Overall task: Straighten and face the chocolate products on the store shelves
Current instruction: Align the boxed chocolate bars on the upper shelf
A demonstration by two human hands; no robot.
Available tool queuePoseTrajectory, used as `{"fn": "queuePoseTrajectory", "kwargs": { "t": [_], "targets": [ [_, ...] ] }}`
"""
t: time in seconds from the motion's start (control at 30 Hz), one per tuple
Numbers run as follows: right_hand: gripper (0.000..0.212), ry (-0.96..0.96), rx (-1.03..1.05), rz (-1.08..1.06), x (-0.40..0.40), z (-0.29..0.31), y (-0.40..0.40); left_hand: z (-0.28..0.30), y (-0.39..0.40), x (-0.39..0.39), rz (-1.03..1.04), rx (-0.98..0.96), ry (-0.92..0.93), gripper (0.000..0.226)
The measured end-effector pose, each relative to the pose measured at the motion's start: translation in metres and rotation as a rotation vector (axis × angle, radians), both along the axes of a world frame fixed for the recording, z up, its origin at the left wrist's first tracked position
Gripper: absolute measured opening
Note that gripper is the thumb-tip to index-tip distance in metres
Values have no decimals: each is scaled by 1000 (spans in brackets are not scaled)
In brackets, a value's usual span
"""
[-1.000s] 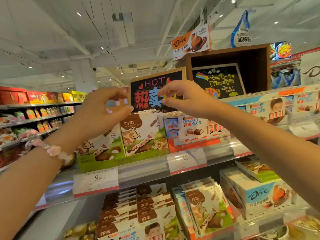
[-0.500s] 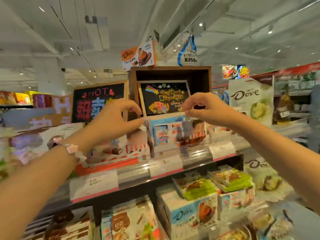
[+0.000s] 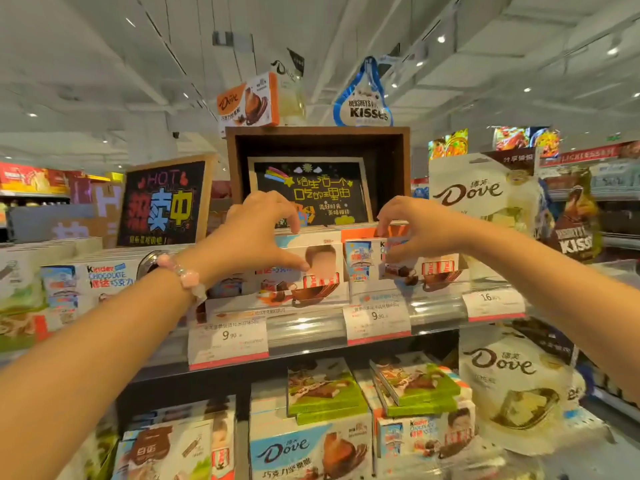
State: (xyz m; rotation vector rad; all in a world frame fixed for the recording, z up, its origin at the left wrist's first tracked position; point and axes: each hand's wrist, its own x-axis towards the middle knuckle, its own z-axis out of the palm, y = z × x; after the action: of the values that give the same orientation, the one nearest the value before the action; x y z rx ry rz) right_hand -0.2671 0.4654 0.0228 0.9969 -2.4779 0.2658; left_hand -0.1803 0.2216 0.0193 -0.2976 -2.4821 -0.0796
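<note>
Both hands work below the rainbow chalkboard [image 3: 309, 194], the left hand [image 3: 258, 233] pinching one Kinder box [image 3: 311, 268] and the right hand [image 3: 412, 226] pinching its neighbour [image 3: 401, 261], apparently mid-facing, so next they likely need squaring to the shelf edge [image 3: 304, 327].
</note>
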Motion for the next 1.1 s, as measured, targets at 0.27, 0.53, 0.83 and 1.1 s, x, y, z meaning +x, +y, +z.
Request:
{"fn": "queuePoseTrajectory", "kwargs": {
  "t": [0.27, 0.53, 0.83, 1.1],
  "targets": [
    [38, -17, 6, 38, -23, -5, 5, -4, 4, 7, 88, -45, -103, 39],
    [43, -13, -2, 80, -17, 1, 9, 2, 1, 6, 30, 37, -137, 28],
    [35, 139, -199, 121, 4, 14, 18, 18, 12, 31, -49, 164, -3, 28],
    [29, 346, -429, 175, 33, 27, 9, 32, 12, 57, -99, 290, 169, 23]
  ]
}}
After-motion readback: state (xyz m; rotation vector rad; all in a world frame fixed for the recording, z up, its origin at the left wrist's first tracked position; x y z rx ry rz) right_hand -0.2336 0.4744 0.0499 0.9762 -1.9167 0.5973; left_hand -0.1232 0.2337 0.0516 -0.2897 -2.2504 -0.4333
